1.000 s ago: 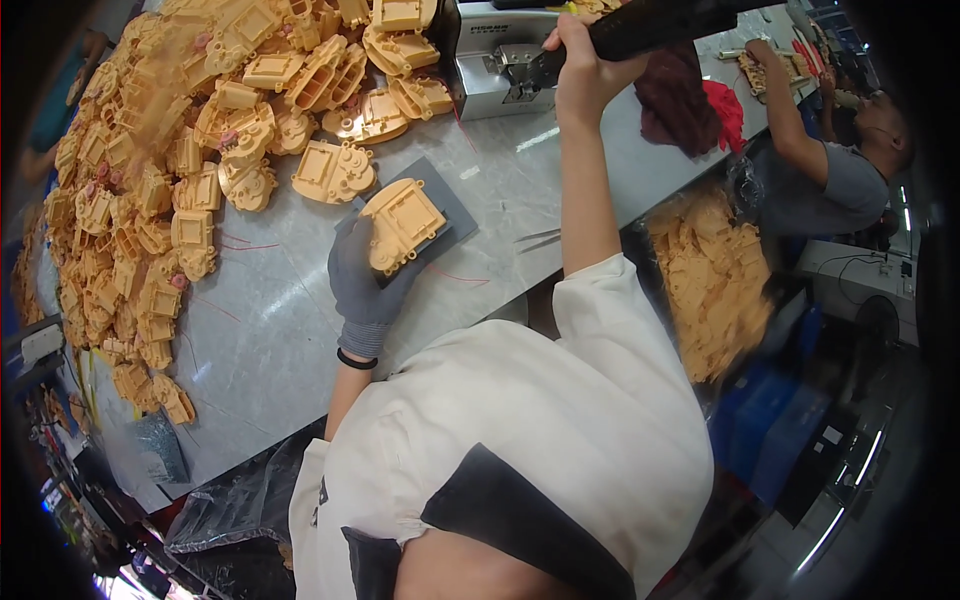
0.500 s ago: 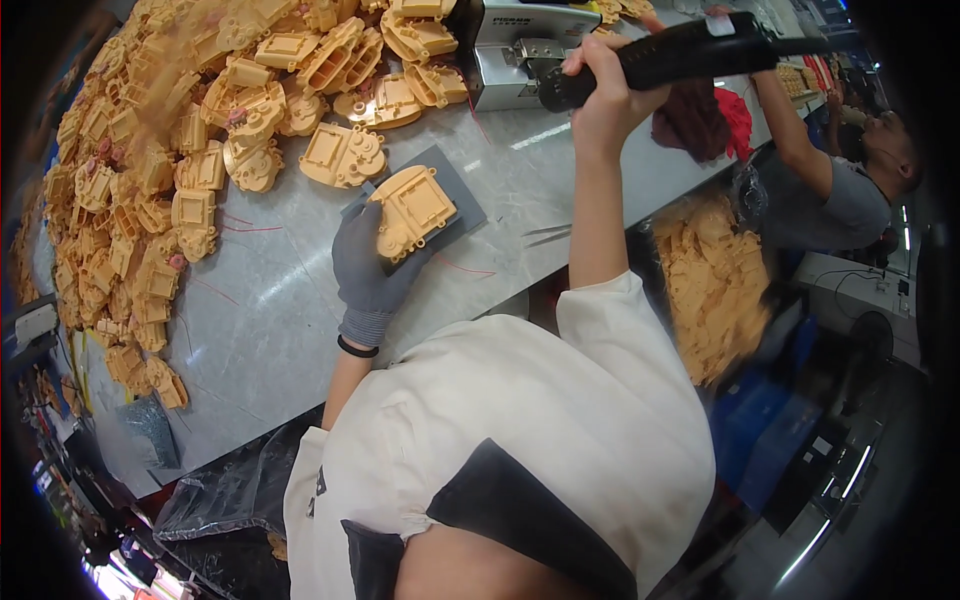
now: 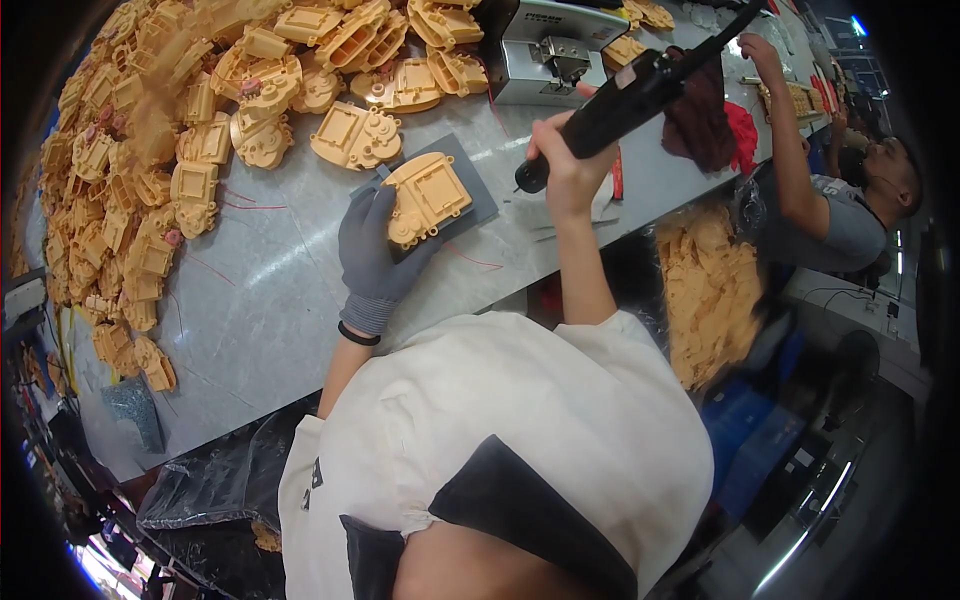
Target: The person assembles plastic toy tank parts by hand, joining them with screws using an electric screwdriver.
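Orange housing [image 3: 447, 190] on grey block [image 3: 482, 192], black tool apart from it

Far left: heap of similar orange parts [image 3: 140, 190], spilling over grey tabletop [image 3: 250, 330]. One loose part [image 3: 355, 137] lies just beyond the block. Left hand [image 3: 375, 248], grey-gloved: partly closed, fingers and thumb hold the housing's near-left end. Housing: pale orange, matte, plastic-looking; far edge rounded. Rectangular recess with raised rim takes up its right half; round bosses cluster at the gripped end; small ring-shaped lugs on the outline. Lies recess side up on the block, slightly skewed. Silver machine [image 3: 520, 90] stands beyond, to the right. Right hand [image 3: 572, 172], bare: fingers wrapped around the black tool [image 3: 632, 92], held slanting, lower end near the housing, not touching. Farther right: dark red cloth [image 3: 700, 115], bright red cloth [image 3: 743, 135].
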A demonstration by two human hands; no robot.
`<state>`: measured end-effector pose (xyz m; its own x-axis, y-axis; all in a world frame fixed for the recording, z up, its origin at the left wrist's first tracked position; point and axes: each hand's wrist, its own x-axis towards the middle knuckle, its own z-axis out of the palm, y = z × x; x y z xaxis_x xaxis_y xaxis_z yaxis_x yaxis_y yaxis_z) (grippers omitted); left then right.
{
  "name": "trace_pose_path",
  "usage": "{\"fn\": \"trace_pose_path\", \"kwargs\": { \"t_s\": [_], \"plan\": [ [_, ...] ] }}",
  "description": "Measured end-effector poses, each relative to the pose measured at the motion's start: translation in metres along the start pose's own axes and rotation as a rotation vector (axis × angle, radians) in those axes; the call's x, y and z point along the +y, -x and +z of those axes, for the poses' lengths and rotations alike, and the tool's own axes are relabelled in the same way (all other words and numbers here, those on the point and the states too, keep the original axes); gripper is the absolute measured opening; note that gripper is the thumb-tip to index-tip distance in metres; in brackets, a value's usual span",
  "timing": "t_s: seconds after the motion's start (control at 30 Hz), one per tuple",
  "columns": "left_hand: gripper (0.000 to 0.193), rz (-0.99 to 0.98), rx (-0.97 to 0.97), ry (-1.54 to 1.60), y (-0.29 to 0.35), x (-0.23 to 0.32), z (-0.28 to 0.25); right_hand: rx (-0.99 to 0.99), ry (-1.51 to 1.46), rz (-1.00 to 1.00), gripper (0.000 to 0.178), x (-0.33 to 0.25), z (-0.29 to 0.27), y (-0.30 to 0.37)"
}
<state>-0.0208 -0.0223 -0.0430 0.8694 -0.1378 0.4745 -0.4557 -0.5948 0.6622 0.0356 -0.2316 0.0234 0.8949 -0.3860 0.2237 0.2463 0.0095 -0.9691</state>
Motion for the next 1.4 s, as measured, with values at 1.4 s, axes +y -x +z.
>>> {"fn": "trace_pose_path", "kwargs": {
  "t_s": [1.4],
  "plan": [
    [0.028, 0.07, 0.169, 0.065, 0.02, 0.003, -0.024, -0.246, -0.508, -0.006, 0.057, -0.047, 0.072, 0.054]
  ]
}}
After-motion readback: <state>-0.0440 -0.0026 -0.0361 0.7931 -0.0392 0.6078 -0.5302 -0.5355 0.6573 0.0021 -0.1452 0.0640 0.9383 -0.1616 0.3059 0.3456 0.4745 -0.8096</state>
